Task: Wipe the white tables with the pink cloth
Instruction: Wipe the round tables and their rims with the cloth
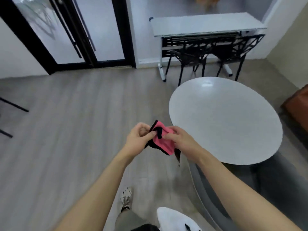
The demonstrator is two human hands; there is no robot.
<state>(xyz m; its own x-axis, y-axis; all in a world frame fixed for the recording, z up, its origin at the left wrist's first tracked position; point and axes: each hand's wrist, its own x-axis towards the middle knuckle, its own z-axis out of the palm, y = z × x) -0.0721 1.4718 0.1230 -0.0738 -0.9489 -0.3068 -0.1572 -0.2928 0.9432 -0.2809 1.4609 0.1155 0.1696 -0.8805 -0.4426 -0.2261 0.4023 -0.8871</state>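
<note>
Grip: 2 hands on the pink cloth (pixel 162 142), each one pinching it, cloth bunched between them.
Left hand: my left hand (pixel 141 137) has its fingers curled, thumb and fingertips nipping the cloth's black-trimmed edge on the left side.
Right hand: my right hand (pixel 181 144) is knuckles up, fingers folded down onto the cloth's right side, clamping it.
Arms: both forearms bare, reaching forward and angling in to meet at the cloth.
Cloth: pink with black border, held in the air over the floor (pixel 75 130), not touching any table, just beside the near-left rim of the round white table (pixel 225 120).
Markings: a white item (pixel 176 219) at the bottom edge shows a small black mark, too blurred to read.
Round table: top bare and glossy, its rim curving right past my right hand.
Long table: long white table (pixel 205 24) stands against the far wall, well apart from my hands, with 2 black chairs (pixel 191 57) tucked under it.
Open room: wide stretch of grey floor to my left, running to the glass doors (pixel 103 30).
Tight side: brown seat (pixel 298 104) near the round table's right edge.
Feet: 1 shoe (pixel 126 197) on the floor below my arms.
</note>
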